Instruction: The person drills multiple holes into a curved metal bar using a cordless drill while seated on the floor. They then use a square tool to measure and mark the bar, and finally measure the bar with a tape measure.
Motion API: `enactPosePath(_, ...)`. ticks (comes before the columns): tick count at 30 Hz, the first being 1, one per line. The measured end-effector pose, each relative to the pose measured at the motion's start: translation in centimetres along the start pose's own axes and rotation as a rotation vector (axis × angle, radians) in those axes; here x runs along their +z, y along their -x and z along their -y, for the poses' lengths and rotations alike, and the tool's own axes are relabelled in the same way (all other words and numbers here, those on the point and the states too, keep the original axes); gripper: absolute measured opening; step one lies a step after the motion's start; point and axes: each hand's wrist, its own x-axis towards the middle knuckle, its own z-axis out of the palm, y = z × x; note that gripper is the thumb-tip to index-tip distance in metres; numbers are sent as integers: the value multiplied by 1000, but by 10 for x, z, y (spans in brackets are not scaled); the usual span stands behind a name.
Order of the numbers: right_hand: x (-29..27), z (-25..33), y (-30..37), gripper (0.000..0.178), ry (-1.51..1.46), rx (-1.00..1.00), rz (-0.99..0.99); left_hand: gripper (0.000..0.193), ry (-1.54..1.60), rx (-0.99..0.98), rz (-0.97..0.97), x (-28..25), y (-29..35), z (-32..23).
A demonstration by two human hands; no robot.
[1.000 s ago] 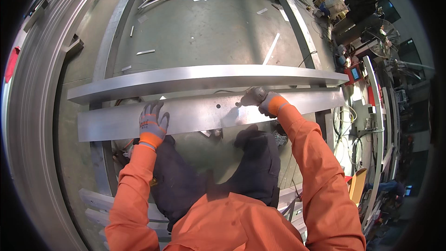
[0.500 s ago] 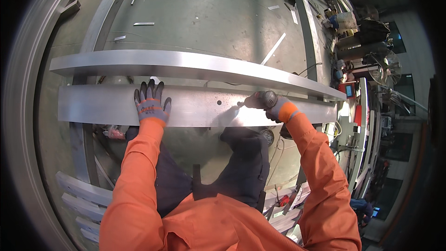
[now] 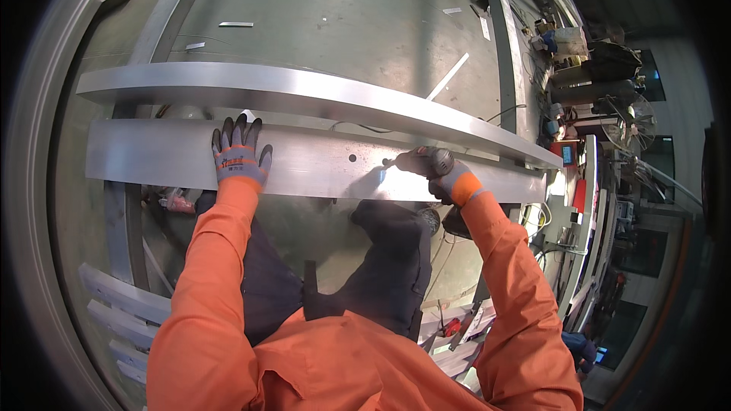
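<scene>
A long flat silvery metal beam (image 3: 304,171) lies crosswise before me, with a dark round hole (image 3: 352,158) near its middle. My left hand (image 3: 240,156), in a grey and orange glove with dark fingertips, rests flat on the beam left of the hole, fingers spread. In my right hand (image 3: 452,181), similarly gloved, is a power drill (image 3: 423,161), its handle gripped. The drill lies sideways over the beam, its narrow front end pointing left at a spot right of the hole. Whether the tip touches the metal, I cannot tell.
A second metal beam (image 3: 304,91) runs parallel just beyond. Both lie across two long supports, left (image 3: 160,27) and right (image 3: 504,53). Metal offcuts (image 3: 448,76) litter the floor. At the right stand a fan (image 3: 632,120), a red box with a screen (image 3: 565,154) and cables; shorter bars (image 3: 126,297) lie lower left.
The view has shifted a little, so the beams and my arms appear slightly higher and further left. My left hand stays on the beam and my right hand still holds the drill.
</scene>
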Motion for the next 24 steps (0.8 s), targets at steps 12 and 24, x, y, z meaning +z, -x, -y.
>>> enactPosePath(12, 18, -3, 3, 31, 250, -205, -96, 70, -17, -29, 97, -6, 0, -3)
enactPosePath(24, 14, -37, -10, 36, 80, -240, -73, 69, 41, -28, 91, -7, -1, -6)
